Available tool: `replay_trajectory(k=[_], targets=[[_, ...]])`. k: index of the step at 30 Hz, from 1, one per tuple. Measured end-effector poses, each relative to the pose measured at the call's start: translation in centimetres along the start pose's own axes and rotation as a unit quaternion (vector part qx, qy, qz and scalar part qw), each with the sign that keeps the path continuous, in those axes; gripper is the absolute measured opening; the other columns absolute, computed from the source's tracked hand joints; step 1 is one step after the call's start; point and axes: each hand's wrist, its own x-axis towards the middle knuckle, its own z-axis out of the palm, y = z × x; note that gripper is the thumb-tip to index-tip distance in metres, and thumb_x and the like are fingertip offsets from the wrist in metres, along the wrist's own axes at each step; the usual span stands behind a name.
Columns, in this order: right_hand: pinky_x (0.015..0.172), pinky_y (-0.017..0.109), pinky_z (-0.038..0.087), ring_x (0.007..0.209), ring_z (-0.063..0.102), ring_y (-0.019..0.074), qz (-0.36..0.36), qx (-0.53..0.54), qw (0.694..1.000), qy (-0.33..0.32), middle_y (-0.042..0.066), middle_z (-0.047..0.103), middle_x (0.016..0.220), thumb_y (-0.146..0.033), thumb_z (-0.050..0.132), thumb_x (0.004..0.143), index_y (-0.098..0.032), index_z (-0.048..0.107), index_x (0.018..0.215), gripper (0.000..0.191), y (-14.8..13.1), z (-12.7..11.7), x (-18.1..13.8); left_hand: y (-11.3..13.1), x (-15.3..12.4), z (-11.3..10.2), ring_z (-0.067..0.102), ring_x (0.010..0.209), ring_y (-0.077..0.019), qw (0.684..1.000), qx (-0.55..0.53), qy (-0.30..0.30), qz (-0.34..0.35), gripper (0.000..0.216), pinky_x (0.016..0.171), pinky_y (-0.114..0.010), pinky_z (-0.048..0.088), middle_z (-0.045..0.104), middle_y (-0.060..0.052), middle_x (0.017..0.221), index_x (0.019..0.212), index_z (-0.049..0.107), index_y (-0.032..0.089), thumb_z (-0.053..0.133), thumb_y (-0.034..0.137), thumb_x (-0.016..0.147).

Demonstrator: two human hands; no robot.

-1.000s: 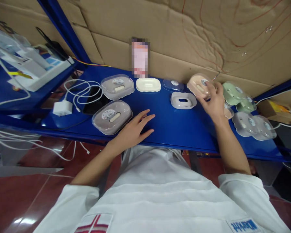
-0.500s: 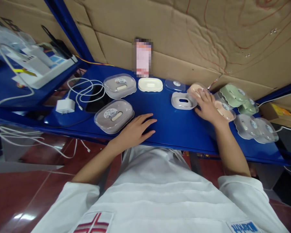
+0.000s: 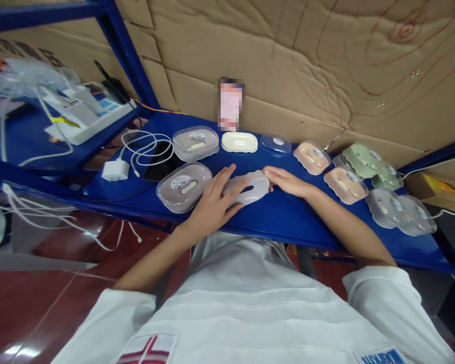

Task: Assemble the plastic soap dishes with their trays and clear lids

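A grey soap-dish tray with a slot is tilted just above the blue shelf, held between both hands. My left hand curls around its near left end. My right hand pinches its right end. A lidded grey soap box lies just left of my left hand. A pink soap box and another pink one sit to the right of my right hand.
Along the back stand a lidded grey box, a cream tray and a clear lid. Green boxes and clear grey boxes crowd the right end. A white charger, its cable and a phone lie at left. Cardboard backs the shelf.
My right hand let go of the pink box, now set down, and brought the grey slotted tray leftward to the middle. My left hand came up off the shelf and gripped it.
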Motion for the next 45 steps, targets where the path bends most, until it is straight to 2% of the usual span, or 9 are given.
replay_trajectory(k=[4,7,10,14,25,29,36,42,45], targets=[[0.064,0.027,0.049,0.067,0.062,0.0153,-0.005,-0.047,0.998,0.033,-0.001,0.063,0.072,-0.085,0.044,0.102,-0.023,0.058,0.092,0.065,0.5,0.0,3.5,0.5,0.1,0.0,0.036,0.164,-0.0452,0.999,0.046,-0.001,-0.007,0.057,0.126,-0.064,0.045,0.028,-0.024,0.179,0.16,0.053,0.024,0.07,0.031,0.105],[0.079,0.037,0.056,0.078,0.069,0.0211,-0.027,-0.17,0.984,0.049,0.005,0.07,0.079,-0.071,0.034,0.111,-0.02,0.063,0.088,0.063,0.5,0.3,4.9,0.7,0.1,0.0,0.046,0.158,-0.0426,0.996,0.076,-0.035,-0.004,0.038,0.13,-0.069,0.036,0.049,-0.022,0.168,0.141,0.068,0.02,0.068,0.037,0.107],[0.111,0.053,0.049,0.125,0.068,0.0339,-0.081,-0.313,0.941,0.099,0.018,0.076,0.13,-0.053,0.041,0.113,-0.017,0.073,0.119,0.049,0.9,0.4,5.7,0.4,0.1,0.2,0.062,0.144,-0.0359,0.995,0.056,-0.077,0.002,0.034,0.132,-0.065,0.035,0.068,-0.017,0.149,0.131,0.073,0.019,0.068,0.042,0.107],[0.129,0.063,0.03,0.16,0.041,0.0379,-0.092,-0.438,0.888,0.108,0.019,0.049,0.17,-0.041,0.045,0.112,-0.015,0.053,0.16,0.055,2.2,-0.3,6.0,-0.1,0.1,0.2,0.071,0.128,-0.0292,0.996,0.037,-0.075,0.019,0.028,0.125,-0.055,0.045,0.078,-0.01,0.132,0.133,0.074,0.022,0.065,0.032,0.109],[0.107,0.051,0.058,0.123,0.071,0.0284,-0.149,-0.326,0.923,0.14,0.012,0.073,0.136,-0.042,0.042,0.116,-0.028,0.052,0.157,0.044,2.0,0.3,-6.3,1.9,0.5,-0.9,0.075,0.124,-0.0241,0.999,-0.019,0.026,0.021,0.026,0.126,-0.052,0.044,0.081,-0.005,0.132,0.134,0.073,0.023,0.066,0.029,0.11],[0.115,0.058,0.053,0.135,0.066,0.0332,-0.14,-0.343,0.903,0.218,0.015,0.07,0.14,-0.045,0.039,0.116,-0.026,0.059,0.144,0.04,2.4,0.7,-6.4,1.5,2.5,-1.5,0.074,0.126,-0.0257,1.0,0.012,0.008,0.019,0.026,0.125,-0.053,0.044,0.081,-0.005,0.133,0.134,0.074,0.023,0.065,0.031,0.11],[0.126,0.059,0.047,0.153,0.052,0.0351,-0.136,-0.285,0.935,0.159,0.022,0.046,0.167,-0.058,0.052,0.111,-0.023,0.03,0.169,0.072,3.4,2.2,-5.1,0.6,4.6,-1.0,0.07,0.133,-0.0252,0.999,-0.026,-0.032,-0.028,0.032,0.131,-0.053,0.039,0.078,-0.008,0.139,0.137,0.071,0.022,0.053,0.035,0.114],[0.125,0.067,0.044,0.153,0.051,0.0407,-0.075,-0.368,0.901,0.216,0.021,0.054,0.163,-0.059,0.052,0.11,-0.022,0.047,0.162,0.065,1.8,0.4,-6.2,0.1,3.9,0.6,0.071,0.129,-0.0263,0.994,-0.049,-0.081,-0.047,0.033,0.124,-0.052,0.045,0.079,-0.01,0.136,0.136,0.071,0.022,0.05,0.035,0.114],[0.13,0.064,0.038,0.16,0.044,0.0389,-0.112,-0.387,0.902,0.156,0.017,0.046,0.172,-0.063,0.059,0.106,-0.025,0.048,0.165,0.071,0.6,0.4,-6.8,0.4,3.5,0.5,0.072,0.125,-0.0275,0.993,-0.038,-0.111,-0.013,0.032,0.115,-0.051,0.049,0.08,-0.009,0.133,0.133,0.073,0.023,0.052,0.036,0.113]])
